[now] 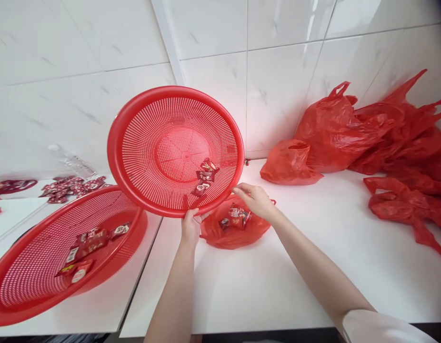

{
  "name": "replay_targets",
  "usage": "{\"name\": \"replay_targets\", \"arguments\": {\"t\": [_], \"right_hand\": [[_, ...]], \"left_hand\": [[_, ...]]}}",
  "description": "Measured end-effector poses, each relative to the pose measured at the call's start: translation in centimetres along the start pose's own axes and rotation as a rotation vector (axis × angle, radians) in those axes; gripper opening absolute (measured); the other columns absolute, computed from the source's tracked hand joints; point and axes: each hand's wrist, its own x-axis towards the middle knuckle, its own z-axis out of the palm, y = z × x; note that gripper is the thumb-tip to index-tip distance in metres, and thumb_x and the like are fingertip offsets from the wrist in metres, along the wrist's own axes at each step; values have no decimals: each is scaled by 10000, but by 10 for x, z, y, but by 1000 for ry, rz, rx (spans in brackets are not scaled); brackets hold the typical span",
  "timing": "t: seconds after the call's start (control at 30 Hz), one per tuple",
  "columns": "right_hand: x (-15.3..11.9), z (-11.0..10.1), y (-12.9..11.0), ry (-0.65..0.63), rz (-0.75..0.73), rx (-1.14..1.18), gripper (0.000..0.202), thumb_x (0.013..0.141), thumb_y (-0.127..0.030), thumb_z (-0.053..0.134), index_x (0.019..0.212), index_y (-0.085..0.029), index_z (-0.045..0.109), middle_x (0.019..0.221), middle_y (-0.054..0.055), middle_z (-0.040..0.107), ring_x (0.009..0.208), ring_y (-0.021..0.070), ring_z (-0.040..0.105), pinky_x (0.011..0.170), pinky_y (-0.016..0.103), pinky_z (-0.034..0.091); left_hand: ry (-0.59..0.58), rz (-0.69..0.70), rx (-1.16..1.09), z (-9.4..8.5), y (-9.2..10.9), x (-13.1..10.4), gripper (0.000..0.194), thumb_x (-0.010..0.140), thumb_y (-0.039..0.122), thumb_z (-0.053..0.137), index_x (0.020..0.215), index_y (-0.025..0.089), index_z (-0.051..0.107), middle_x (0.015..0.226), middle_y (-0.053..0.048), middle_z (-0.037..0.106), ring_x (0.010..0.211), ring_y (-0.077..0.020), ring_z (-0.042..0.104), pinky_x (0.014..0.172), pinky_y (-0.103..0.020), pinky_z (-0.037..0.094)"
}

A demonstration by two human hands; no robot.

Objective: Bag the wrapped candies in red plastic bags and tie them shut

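Note:
A round red plastic basket [116, 157] with mesh walls is tilted up, its open side facing me. Several small red wrapped packets [206, 172] lie low on its right inner side. My left hand [192, 227] grips the bottom rim, thumb on the inside. At the lower right rim, my right hand [256, 199] has its fingertips closed on the edge. Below and behind the basket, an open red plastic bag [238, 239] rests on the white table, with several red packets [238, 216] in it. The basket's rim hides part of the bag.
Another red mesh basket [38, 309] stands at left, holding several packets [88, 240]. Small dark red packets [65, 187] lie in a pile behind it. Filled red bags [327, 131] stand along the tiled wall, right. A seam [140, 276] splits the white tabletops.

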Motion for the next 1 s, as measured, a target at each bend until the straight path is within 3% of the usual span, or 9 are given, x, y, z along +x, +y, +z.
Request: {"name": "replay_targets", "arguments": {"t": [0.13,0.23,0.33,0.4,0.5,0.6,0.7,0.77,1.0], "right_hand": [[-2,-1,-5,98,-140,-153,295,969,-395,431,1041,-226,663,1037,62,715,985,214,651,877,346,482],[-5,10,-2,-13,-246,-365,342,963,-394,458,1196,-204,622,1305,113,610,1236,261,532,1047,427,389],[-8,20,4,-174,-205,-534,497,952,-457,464,1342,-156,529,1450,165,471,1372,323,380,1114,541,278],[-9,20,5,-297,-203,-519,528,938,-475,485,1355,-154,520,1405,163,520,1335,321,429,1094,538,314],[-8,7,2,-407,-288,-367,343,929,-317,528,1243,-209,616,1248,94,649,1142,247,597,982,415,455],[-7,-9,-5,-294,-244,-220,315,922,-169,473,1176,-242,644,1088,43,715,958,180,669,865,331,511],[-8,-21,-8,-128,-162,-119,314,883,-217,552,1190,-246,611,957,17,722,846,163,674,784,305,532],[-8,-24,-7,-118,-150,-97,291,853,-246,605,1144,-247,623,916,5,716,802,156,668,755,296,536],[0,-20,0,138,-204,-302,259,945,-328,492,1135,-206,619,1133,94,680,1069,230,631,946,410,490]], "left_hand": [[-93,-147,11,11,-12,-15,356,638,195,636,993,194,668,942,-41,747,1065,-298,653,903,-497,533],[-194,-226,20,22,-25,-32,438,647,200,648,1085,205,654,1018,-46,738,1070,-311,651,900,-504,537],[-206,-226,23,27,-33,-40,481,641,178,652,1121,204,641,1022,-44,736,1054,-313,658,894,-510,542],[-167,-219,27,25,-33,-36,443,635,180,646,1078,173,652,966,-50,742,1001,-312,676,873,-517,550],[-143,-200,16,17,-27,-24,348,653,206,627,992,134,661,954,-71,741,949,-301,689,861,-516,553],[-90,-122,-16,10,-17,-12,314,660,204,620,964,136,661,983,-78,738,955,-291,686,864,-506,552],[-32,-32,-29,4,-10,-4,342,653,192,619,991,175,662,1027,-66,732,1012,-284,668,875,-505,547],[-33,-7,-20,1,-9,-1,362,656,191,616,1015,199,658,1065,-61,722,1050,-283,653,888,-513,539],[-67,-108,53,12,-19,-18,391,635,210,660,1023,165,644,951,-61,732,1003,-318,675,844,-533,557]]}}
